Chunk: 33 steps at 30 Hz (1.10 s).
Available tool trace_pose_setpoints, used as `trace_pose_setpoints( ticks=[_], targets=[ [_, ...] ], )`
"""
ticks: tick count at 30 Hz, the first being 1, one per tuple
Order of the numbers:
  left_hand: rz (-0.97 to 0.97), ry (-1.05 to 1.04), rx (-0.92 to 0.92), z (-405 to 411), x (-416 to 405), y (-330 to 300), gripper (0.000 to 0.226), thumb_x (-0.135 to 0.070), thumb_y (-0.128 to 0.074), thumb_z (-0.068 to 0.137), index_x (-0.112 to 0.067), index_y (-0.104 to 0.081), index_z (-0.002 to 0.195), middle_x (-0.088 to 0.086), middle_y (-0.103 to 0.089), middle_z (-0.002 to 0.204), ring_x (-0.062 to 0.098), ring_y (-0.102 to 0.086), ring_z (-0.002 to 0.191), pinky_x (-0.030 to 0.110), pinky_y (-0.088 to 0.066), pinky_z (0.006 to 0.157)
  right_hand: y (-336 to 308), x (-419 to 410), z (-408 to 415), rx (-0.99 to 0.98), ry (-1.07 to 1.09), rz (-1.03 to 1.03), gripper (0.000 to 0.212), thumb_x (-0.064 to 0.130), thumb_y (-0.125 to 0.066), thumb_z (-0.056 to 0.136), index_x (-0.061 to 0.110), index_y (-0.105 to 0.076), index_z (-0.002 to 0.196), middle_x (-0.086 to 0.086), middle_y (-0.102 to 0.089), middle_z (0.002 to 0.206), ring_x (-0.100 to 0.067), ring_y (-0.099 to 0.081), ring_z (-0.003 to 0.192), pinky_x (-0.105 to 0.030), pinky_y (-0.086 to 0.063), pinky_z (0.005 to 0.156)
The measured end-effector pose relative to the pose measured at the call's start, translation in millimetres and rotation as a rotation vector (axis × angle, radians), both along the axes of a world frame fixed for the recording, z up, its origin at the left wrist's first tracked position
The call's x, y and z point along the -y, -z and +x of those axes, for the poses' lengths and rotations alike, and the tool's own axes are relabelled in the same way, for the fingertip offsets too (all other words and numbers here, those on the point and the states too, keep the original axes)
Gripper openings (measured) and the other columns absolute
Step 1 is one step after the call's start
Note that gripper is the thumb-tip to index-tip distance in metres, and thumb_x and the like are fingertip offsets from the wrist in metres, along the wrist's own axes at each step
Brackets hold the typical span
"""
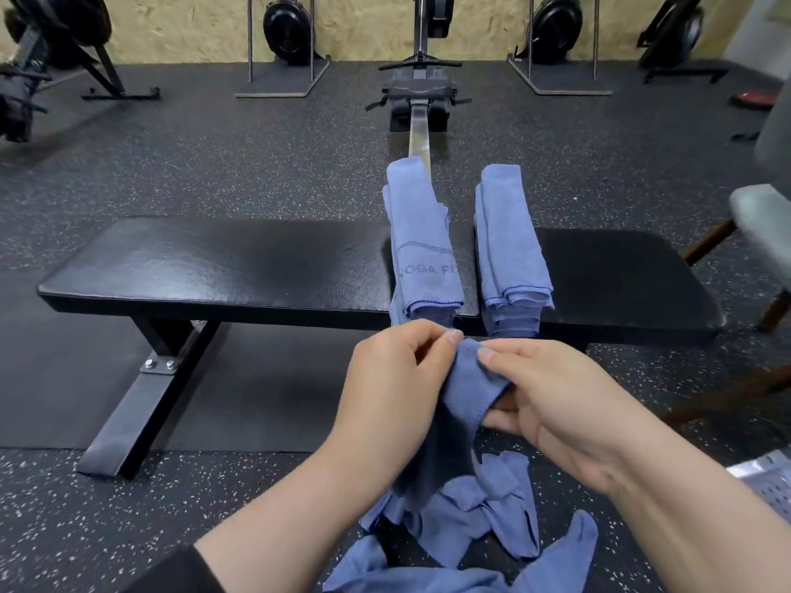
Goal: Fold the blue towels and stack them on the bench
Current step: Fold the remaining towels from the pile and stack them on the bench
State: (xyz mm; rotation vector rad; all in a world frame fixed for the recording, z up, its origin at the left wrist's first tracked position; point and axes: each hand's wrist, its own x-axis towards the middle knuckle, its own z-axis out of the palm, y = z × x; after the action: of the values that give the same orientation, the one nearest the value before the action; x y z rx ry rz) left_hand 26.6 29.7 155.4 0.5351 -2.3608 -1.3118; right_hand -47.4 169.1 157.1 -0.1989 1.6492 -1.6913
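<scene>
A black padded bench [214, 267] runs across the middle of the view. Two stacks of folded blue towels lie across it: a left stack [421, 241] printed with grey lettering and a right stack [509, 241]. In front of the bench, my left hand [394, 378] and my right hand [556, 400] both pinch the top of an unfolded blue towel [464, 391], which hangs down between them. Below my hands, a heap of loose blue towels [479, 520] lies on the floor.
The floor is dark speckled rubber. A rowing machine [419, 96] stands behind the bench, its rail reaching the towels. More gym machines line the back wall. A grey chair [766, 224] with wooden legs stands at the right. A perforated metal object [770, 481] sits at the lower right.
</scene>
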Motion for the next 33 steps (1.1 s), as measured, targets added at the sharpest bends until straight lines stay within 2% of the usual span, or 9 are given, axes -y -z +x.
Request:
trace_pose_setpoints(
  ticks=[7,11,15,18,20,21,24,29,33],
  targets=[
    [-0.187,0.135,-0.104,-3.9,-11.6,11.6,0.018,-0.032,-0.064,0.092,-0.022,-0.079,0.092,-0.004,-0.064,0.080,0.013,-0.061,0.082,0.036,-0.048,0.078,-2.4,3.1,1.6,0.170,0.082,-0.248,0.039,0.026,-0.045,0.108,-0.004,-0.070,0.111,-0.017,-0.075,0.111,-0.023,-0.074,0.102,-0.037,-0.061,0.089],
    [-0.149,0.337,0.002,1.4,-12.9,7.9,0.028,-0.029,-0.053,0.094,-0.017,-0.078,0.091,-0.005,-0.072,0.090,0.010,-0.064,0.090,0.030,-0.048,0.086,5.0,-2.1,-7.2,0.003,0.140,-0.081,0.032,0.009,-0.052,0.103,0.012,-0.078,0.084,-0.011,-0.072,0.090,-0.018,-0.065,0.085,-0.034,-0.052,0.084],
    [0.040,0.149,-0.021,3.0,-2.5,-3.1,0.029,-0.021,-0.056,0.097,-0.014,-0.071,0.073,-0.002,-0.072,0.072,0.011,-0.063,0.065,0.024,-0.050,0.066,1.9,-7.1,-11.7,-0.240,0.081,0.100,0.033,-0.002,-0.048,0.094,0.010,-0.079,0.096,-0.019,-0.077,0.096,-0.026,-0.067,0.083,-0.047,-0.057,0.083],
    [0.046,0.110,-0.010,-1.7,12.4,-5.7,0.019,-0.022,-0.056,0.100,-0.029,-0.073,0.097,-0.014,-0.074,0.091,-0.001,-0.064,0.082,0.015,-0.049,0.078,-11.2,-9.6,-8.2,-0.571,-0.048,0.290,0.037,0.001,-0.049,0.094,0.024,-0.078,0.090,-0.004,-0.078,0.082,-0.016,-0.064,0.070,-0.034,-0.054,0.069],
    [0.036,0.268,0.095,-3.5,19.2,-3.5,0.027,-0.020,-0.054,0.102,-0.032,-0.072,0.118,-0.022,-0.072,0.110,-0.010,-0.062,0.102,0.015,-0.046,0.094,-18.1,-10.6,-7.0,-0.693,-0.140,0.326,0.036,0.004,-0.050,0.095,0.029,-0.075,0.089,-0.001,-0.076,0.083,-0.026,-0.065,0.075,-0.038,-0.054,0.074],
    [0.054,0.339,0.136,-3.6,20.8,-2.2,0.028,-0.019,-0.053,0.103,-0.031,-0.072,0.119,-0.021,-0.073,0.110,-0.008,-0.062,0.105,0.016,-0.046,0.096,-20.4,-11.5,-6.6,-0.727,-0.167,0.342,0.035,0.005,-0.050,0.095,0.030,-0.074,0.089,0.002,-0.075,0.084,-0.024,-0.065,0.079,-0.037,-0.053,0.077],
    [0.130,0.447,0.188,-1.4,21.2,-1.0,0.023,-0.017,-0.056,0.101,-0.030,-0.075,0.105,-0.013,-0.076,0.100,0.000,-0.065,0.095,0.025,-0.048,0.092,-23.4,-15.4,-8.0,-0.803,-0.198,0.388,0.036,0.003,-0.050,0.094,0.030,-0.072,0.085,0.014,-0.073,0.082,-0.003,-0.061,0.076,-0.027,-0.048,0.074],
    [0.242,0.503,0.271,0.3,20.2,6.7,0.013,-0.021,-0.066,0.092,-0.022,-0.069,0.079,-0.007,-0.061,0.073,0.010,-0.050,0.071,0.033,-0.042,0.072,-27.5,-18.8,-4.3,-0.852,-0.171,0.373,0.036,0.003,-0.050,0.093,0.030,-0.071,0.083,0.013,-0.069,0.075,-0.002,-0.052,0.062,-0.020,-0.040,0.059],
    [0.006,0.444,0.410,-0.5,20.9,14.6,0.018,-0.011,-0.059,0.086,-0.021,-0.058,0.071,-0.011,-0.057,0.065,0.010,-0.051,0.065,0.031,-0.045,0.067,-30.5,-19.9,-4.0,-0.861,-0.033,0.318,0.038,0.003,-0.049,0.095,0.030,-0.072,0.082,0.007,-0.052,0.053,-0.006,-0.039,0.047,-0.022,-0.031,0.046]
  ],
)
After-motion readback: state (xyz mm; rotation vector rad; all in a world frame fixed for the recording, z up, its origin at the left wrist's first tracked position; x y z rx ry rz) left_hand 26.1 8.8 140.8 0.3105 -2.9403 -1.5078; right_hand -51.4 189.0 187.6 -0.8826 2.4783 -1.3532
